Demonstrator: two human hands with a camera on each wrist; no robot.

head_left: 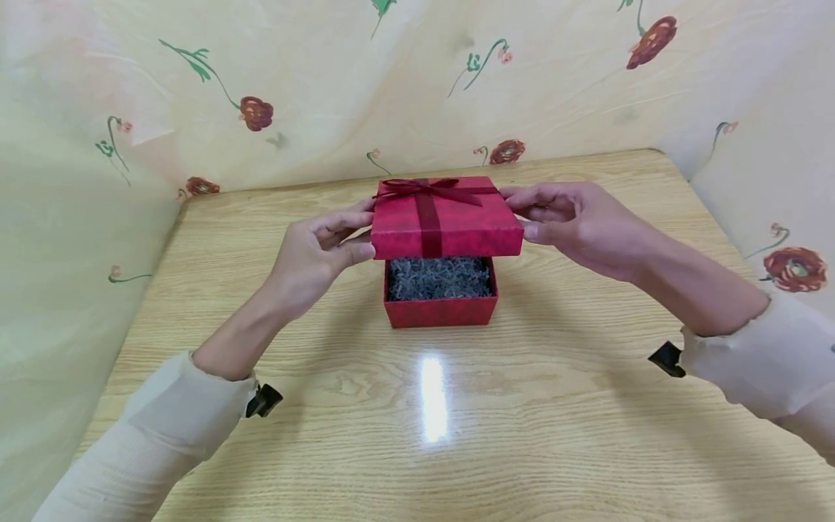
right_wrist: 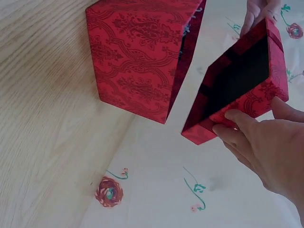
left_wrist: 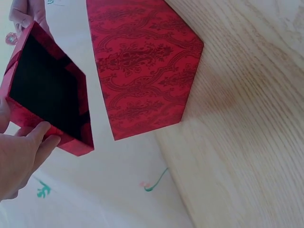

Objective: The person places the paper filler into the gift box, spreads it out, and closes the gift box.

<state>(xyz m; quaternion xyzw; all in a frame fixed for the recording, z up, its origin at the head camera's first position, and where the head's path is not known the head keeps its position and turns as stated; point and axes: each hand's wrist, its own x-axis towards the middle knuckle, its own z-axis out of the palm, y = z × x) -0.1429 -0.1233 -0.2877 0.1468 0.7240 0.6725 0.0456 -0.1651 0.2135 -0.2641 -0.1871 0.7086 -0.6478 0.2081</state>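
Both hands hold a red gift box lid (head_left: 399, 225) by its two sides, raised above the box. My left hand (head_left: 306, 257) pinches its left side, thumb near the front corner. The right hand (head_left: 587, 225) grips the opposite side the same way. A dark red ribbon (head_left: 429, 221) crosses the lid's top and ends in a bow. Below it stands the red box (head_left: 440, 313), uncovered, with grey shredded paper (head_left: 440, 279) inside; the lid hides its back part in the head view. Both wrist views show the lid's black inner side (left_wrist: 45, 85) and the box's patterned wall (right_wrist: 135, 61).
The box stands on a light wood-grain table (head_left: 352, 435). A pale cloth (head_left: 326, 80) printed with flowers hangs behind the table and along its sides. Small black clips (head_left: 264, 400) show at the sleeve cuffs.
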